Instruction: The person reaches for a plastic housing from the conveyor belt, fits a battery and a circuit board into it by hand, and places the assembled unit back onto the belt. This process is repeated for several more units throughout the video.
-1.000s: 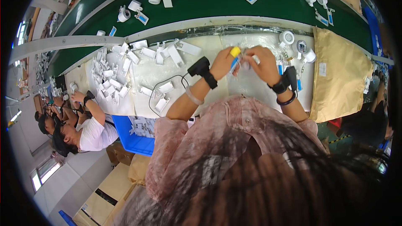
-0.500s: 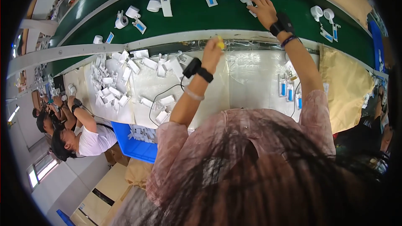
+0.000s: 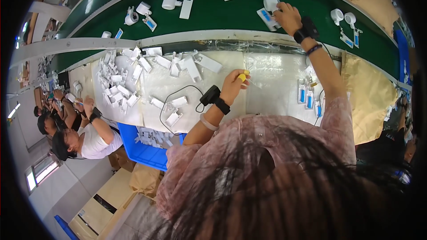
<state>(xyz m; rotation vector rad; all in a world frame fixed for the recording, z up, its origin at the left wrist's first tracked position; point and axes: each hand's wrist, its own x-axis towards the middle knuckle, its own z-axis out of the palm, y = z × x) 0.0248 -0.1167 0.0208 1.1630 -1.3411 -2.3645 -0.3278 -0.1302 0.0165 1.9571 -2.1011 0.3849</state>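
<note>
My right hand (image 3: pixel 288 19) reaches over the green conveyor belt, its fingers closed at the edge of a white plastic part with a blue strip (image 3: pixel 267 17). Against those fingers lies a round white head (image 3: pixel 271 3); whether the two are joined is hidden. My left hand (image 3: pixel 233 86) is pinched above the pale work surface, with yellow (image 3: pixel 242 77) at its fingertips. A thin, pale sliver seems to stick out from the pinch, too small to name. Left of that hand lie loose white plastic housings (image 3: pixel 208 62). Beneath my right forearm stand several white parts with blue strips (image 3: pixel 309 99).
More round-headed white parts (image 3: pixel 170 2) ride on the green belt (image 3: pixel 222 18). A metal rail (image 3: pixel 80 43) crosses at left, above a heap of white pieces (image 3: pixel 116 80). A blue bin (image 3: pixel 147 156) sits below the table edge. Brown paper (image 3: pixel 367 98) covers the right side. Co-workers sit at left.
My left hand has come back from the belt's edge toward me, over the work surface. My right hand has closed on the white part and shifted slightly right and nearer.
</note>
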